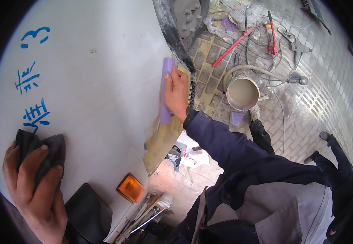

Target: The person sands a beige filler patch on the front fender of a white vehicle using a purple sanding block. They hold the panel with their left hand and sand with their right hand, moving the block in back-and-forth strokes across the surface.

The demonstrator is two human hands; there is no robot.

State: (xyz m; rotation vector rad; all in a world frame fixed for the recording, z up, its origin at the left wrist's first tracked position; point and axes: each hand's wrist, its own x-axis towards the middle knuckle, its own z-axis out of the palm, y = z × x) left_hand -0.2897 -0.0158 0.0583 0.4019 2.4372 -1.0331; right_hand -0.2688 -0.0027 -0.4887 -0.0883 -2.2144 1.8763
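My right hand [177, 92], in a dark blue sleeve, is closed on a long purple sanding block [166, 116]. The block lies along the edge of a white vehicle panel [103, 89], over a patch of tan filler [164, 140]. At lower left, my left hand [36, 191] is closed around a folded black cloth [54, 152] and rests it against the same panel, just below blue handwritten marks [34, 77]. The cloth hides part of the fingers.
An orange lamp [130, 188] and black mirror [88, 213] stick out low on the vehicle. On the paving are a bucket of cloudy water [242, 94], a purple piece [237, 118], a hose [257, 68], red-handled tools [272, 38] and cables. Another person's legs [339, 156] stand at right.
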